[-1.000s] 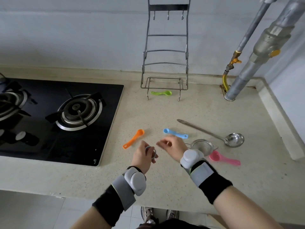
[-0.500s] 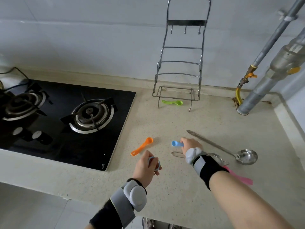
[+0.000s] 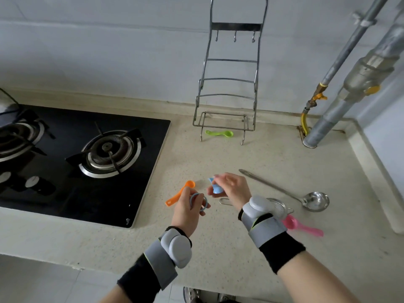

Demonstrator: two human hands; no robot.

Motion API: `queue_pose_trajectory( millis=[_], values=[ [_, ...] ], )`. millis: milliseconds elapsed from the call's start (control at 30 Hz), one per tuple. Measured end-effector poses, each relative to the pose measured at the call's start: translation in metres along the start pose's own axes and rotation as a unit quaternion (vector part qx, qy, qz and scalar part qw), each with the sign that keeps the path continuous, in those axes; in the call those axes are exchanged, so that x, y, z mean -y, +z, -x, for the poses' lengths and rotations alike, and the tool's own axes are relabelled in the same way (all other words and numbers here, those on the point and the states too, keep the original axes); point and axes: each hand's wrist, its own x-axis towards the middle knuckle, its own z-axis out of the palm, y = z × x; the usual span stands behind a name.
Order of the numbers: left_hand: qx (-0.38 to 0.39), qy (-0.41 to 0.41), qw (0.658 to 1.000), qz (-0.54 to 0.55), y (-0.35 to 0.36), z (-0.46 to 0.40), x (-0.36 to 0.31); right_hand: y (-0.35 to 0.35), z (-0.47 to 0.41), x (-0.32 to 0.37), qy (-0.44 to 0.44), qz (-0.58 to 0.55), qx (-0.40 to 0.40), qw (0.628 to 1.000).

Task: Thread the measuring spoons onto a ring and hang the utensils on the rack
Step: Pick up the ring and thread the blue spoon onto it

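The black gas hob [image 3: 72,158] fills the counter's left; the wire rack [image 3: 231,84] stands against the back wall, pipes [image 3: 341,101] in the right corner. A steel ladle [image 3: 314,201] lies right of the hands, a small strainer [image 3: 281,209] and pink spoon [image 3: 302,226] partly hidden behind the right wrist. The green spoon [image 3: 219,133] lies under the rack, the orange spoon [image 3: 180,193] just beside the hob edge. The right hand [image 3: 231,189] pinches the blue spoon [image 3: 216,188]; the left hand [image 3: 189,209] grips the ring [image 3: 197,201]. Bare counter lies between hands and rack
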Motion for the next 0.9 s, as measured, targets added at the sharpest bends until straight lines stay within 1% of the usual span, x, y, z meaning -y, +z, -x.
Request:
queue_pose_trajectory(
  millis=[67, 100, 167, 233, 333, 467, 633, 800, 900],
  values=[
    [0.003, 0.005, 1.0, 0.0, 0.002, -0.003, -0.002, -0.005, 0.004, 0.0, -0.029, 0.025, -0.004, 0.999],
    [0.005, 0.008, 1.0, -0.001, 0.003, -0.003, -0.002, -0.007, 0.007, 0.0, -0.033, 0.023, 0.013, 0.999],
    [0.005, 0.011, 1.0, -0.007, 0.004, -0.006, -0.003, -0.01, 0.011, -0.001, -0.02, 0.024, 0.063, 0.998],
    [0.008, 0.012, 1.0, -0.016, 0.007, -0.009, -0.003, -0.011, 0.016, 0.0, -0.003, 0.037, 0.083, 0.996],
    [0.011, 0.012, 1.0, -0.022, 0.009, -0.013, -0.002, -0.009, 0.02, 0.005, 0.002, 0.056, 0.084, 0.995],
    [0.005, 0.019, 0.999, -0.034, 0.011, -0.016, -0.003, -0.008, 0.021, 0.005, 0.05, 0.007, 0.087, 0.995],
    [0.01, 0.029, 0.998, -0.046, 0.011, -0.017, -0.004, -0.01, 0.021, 0.006, 0.016, 0.032, 0.095, 0.995],
    [-0.002, 0.035, 0.998, -0.059, 0.005, -0.02, -0.002, -0.012, 0.021, 0.008, 0.036, -0.022, 0.123, 0.992],
    [-0.012, 0.047, 0.996, -0.081, 0.0, -0.022, 0.0, -0.012, 0.02, 0.012, 0.049, -0.029, 0.13, 0.99]
  ],
)
